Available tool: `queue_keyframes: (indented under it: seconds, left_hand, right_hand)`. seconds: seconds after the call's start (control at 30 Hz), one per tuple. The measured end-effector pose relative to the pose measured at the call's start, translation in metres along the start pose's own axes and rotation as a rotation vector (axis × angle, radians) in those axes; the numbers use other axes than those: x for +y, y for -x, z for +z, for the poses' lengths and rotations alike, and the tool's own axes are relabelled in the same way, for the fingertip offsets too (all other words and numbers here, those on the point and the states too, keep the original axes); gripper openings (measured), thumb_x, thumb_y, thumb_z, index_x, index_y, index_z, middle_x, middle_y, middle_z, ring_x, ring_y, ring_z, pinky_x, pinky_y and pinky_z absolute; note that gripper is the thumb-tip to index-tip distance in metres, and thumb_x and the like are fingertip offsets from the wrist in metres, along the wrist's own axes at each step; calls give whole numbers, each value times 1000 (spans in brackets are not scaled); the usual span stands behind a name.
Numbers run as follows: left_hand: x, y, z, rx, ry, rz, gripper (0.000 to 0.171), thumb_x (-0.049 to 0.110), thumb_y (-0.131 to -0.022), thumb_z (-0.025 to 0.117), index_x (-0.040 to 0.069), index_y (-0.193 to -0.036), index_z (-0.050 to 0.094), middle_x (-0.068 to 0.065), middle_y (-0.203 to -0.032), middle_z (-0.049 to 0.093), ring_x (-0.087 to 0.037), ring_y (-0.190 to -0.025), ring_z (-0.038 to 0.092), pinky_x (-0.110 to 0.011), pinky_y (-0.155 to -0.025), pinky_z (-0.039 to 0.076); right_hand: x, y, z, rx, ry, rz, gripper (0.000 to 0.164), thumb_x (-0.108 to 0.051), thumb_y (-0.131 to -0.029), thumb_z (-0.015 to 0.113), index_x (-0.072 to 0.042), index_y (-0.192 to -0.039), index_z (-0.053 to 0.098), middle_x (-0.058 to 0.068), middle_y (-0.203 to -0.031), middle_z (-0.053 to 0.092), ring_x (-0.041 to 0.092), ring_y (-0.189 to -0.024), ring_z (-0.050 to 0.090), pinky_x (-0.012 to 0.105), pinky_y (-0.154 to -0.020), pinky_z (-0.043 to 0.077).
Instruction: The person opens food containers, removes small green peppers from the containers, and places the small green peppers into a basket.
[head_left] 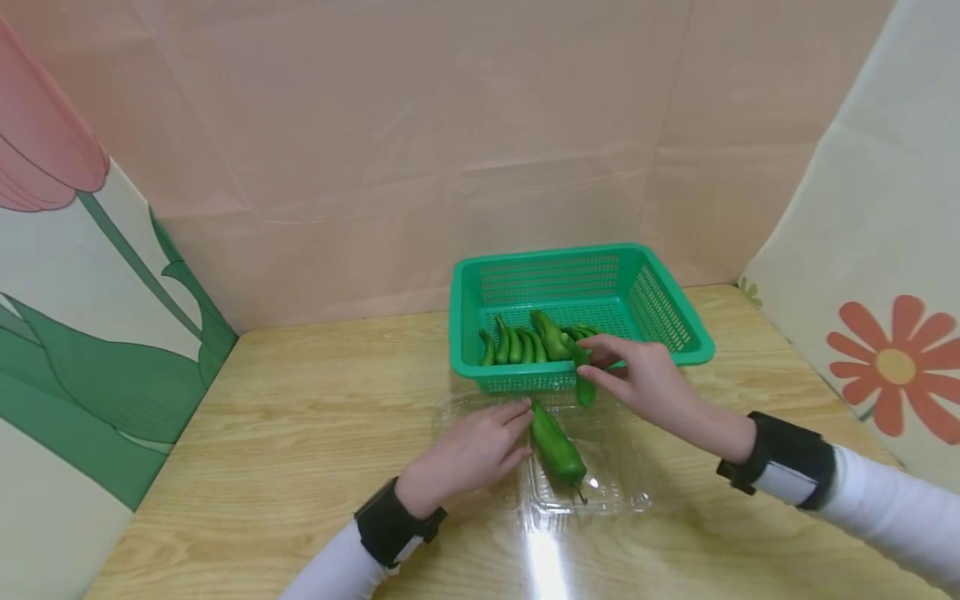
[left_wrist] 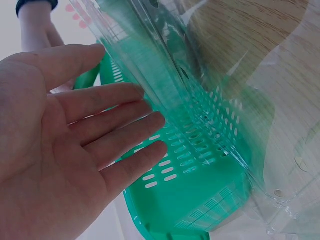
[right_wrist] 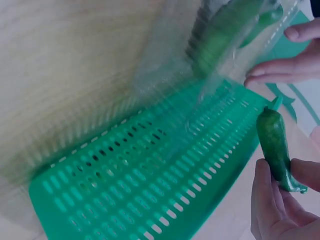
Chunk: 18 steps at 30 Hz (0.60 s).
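Observation:
A small green pepper [head_left: 584, 385] is pinched between the thumb and fingers of my right hand [head_left: 647, 379], above the near edge of a green basket; the right wrist view shows the same pepper [right_wrist: 273, 142] from another side. My left hand [head_left: 477, 443] holds nothing, its fingers extended at the left side of a clear plastic container [head_left: 618, 487]. In the left wrist view this hand [left_wrist: 95, 125] has its palm showing and fingers relaxed. A larger green pepper [head_left: 558, 450] lies in the container, its stem toward me; whether the left fingertips touch it I cannot tell.
The green perforated basket [head_left: 581, 258] stands behind the container. Several small green peppers [head_left: 516, 343] and a bigger one [head_left: 551, 336] lie in its front part. Beneath is a wooden table [head_left: 300, 433], with a pink backdrop [head_left: 337, 167] behind and printed flower sheets at both sides.

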<state>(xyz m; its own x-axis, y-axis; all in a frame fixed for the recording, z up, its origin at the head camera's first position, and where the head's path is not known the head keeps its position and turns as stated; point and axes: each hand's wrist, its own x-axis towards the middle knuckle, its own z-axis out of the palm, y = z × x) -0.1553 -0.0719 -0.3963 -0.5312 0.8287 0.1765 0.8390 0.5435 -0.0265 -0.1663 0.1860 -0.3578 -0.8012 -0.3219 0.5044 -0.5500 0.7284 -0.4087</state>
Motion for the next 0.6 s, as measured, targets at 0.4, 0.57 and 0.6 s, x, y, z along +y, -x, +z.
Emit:
queue_keyframes:
  seconds: [0.4,0.57,0.6]
  left_hand:
    - [-1,0,2,18,-23,1,50,37,-93,58,3,-131,54,-12,-138,52,-21,-124,54,-31,-104,46]
    - [-1,-1,4,13,-26,0,50,37,-93,57,4,-131,54,-12,-138,53,-20,-123,54,-30,-105,46]
    - [0,-1,4,10,-24,-2,50,37,-94,57,4,-131,54,-12,-138,52,-21,-124,54,-30,-105,46]
  right_hand:
    - [6,-30,-16,41,32,16,29,-17,-88,68,-3,-113,65,6,-81,70,19,-74,68,30,-59,60]
    - [11,-41,-19,23,39,49,31,-22,-90,65,-3,-115,63,7,-84,71,20,-75,68,34,-61,61]
    - [11,-43,-20,20,37,52,31,-22,-91,65,-3,-115,63,7,-84,71,20,-76,68,35,-62,61]
